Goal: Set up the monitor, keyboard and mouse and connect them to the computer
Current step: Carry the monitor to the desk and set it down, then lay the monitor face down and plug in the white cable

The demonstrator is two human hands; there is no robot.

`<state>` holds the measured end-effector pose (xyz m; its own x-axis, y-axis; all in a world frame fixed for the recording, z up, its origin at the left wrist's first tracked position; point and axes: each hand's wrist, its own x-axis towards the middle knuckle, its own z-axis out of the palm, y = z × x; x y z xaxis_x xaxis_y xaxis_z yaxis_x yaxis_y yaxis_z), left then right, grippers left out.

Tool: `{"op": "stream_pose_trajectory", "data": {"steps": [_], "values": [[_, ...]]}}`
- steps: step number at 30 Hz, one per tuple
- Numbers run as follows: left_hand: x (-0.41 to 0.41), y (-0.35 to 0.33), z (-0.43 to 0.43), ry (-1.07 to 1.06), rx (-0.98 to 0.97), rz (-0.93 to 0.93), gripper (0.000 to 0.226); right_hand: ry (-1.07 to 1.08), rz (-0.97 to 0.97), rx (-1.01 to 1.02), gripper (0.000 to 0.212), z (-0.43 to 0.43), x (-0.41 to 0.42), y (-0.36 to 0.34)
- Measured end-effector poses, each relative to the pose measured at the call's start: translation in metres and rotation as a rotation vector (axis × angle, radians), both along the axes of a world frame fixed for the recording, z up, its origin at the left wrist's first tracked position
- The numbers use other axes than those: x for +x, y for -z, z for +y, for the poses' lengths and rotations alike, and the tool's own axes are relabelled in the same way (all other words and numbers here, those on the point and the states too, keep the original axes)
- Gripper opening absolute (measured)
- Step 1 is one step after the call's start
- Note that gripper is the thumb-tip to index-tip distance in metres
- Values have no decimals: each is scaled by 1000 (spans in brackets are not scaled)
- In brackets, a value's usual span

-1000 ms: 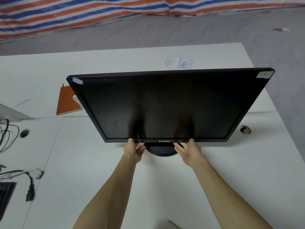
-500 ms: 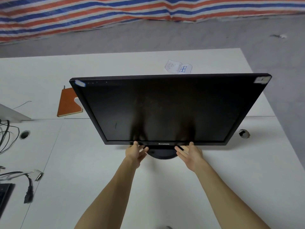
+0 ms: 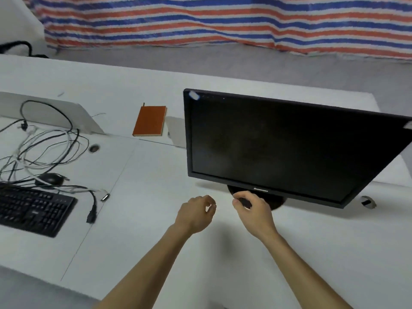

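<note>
A black monitor [image 3: 278,148] stands on its round base [image 3: 277,202] on the white table [image 3: 156,219], its dark screen tilted back. My left hand [image 3: 195,214] hovers over the table just left of the base, fingers loosely curled, holding nothing. My right hand [image 3: 254,208] is in front of the base with fingers loosely curled and appears to hold nothing. A black keyboard [image 3: 33,208] lies at the left edge. Behind it sits a black mouse [image 3: 50,179] among tangled black and white cables [image 3: 44,148]. A black power plug [image 3: 91,217] lies beside the keyboard.
An orange notebook [image 3: 150,121] lies behind the monitor's left side. A cable hole [image 3: 94,148] is in the table at the left, another cable hole [image 3: 367,201] at the right. A low white partition [image 3: 66,114] stands at the back left. A striped tarp [image 3: 223,21] hangs beyond.
Both hands have come off the monitor's lower edge and drawn back, fingers curling. The camera has swung left, bringing the keyboard, mouse and cables into view.
</note>
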<state>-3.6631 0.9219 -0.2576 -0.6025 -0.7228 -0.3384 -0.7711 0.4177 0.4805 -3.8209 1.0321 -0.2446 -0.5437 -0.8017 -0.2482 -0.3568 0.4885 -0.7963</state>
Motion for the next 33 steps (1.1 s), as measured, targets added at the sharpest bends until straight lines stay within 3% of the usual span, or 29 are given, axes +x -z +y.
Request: {"op": "stream_pose_trajectory", "data": {"steps": [5,16,22,33], "values": [[122,-19,-17,31,-260,-102,30,-177,92,-38,18,-29,105,-17],[408,-53,-44,-307,-285,-163,33,-504,144,-85,21,-97,333,-42],[468,-52,-64,-431,-261,-156,33,-603,133,-67,26,-132,391,-44],[497,-41,-116,-537,-229,-154,31,-666,200,2,32,-232,412,-16]]}}
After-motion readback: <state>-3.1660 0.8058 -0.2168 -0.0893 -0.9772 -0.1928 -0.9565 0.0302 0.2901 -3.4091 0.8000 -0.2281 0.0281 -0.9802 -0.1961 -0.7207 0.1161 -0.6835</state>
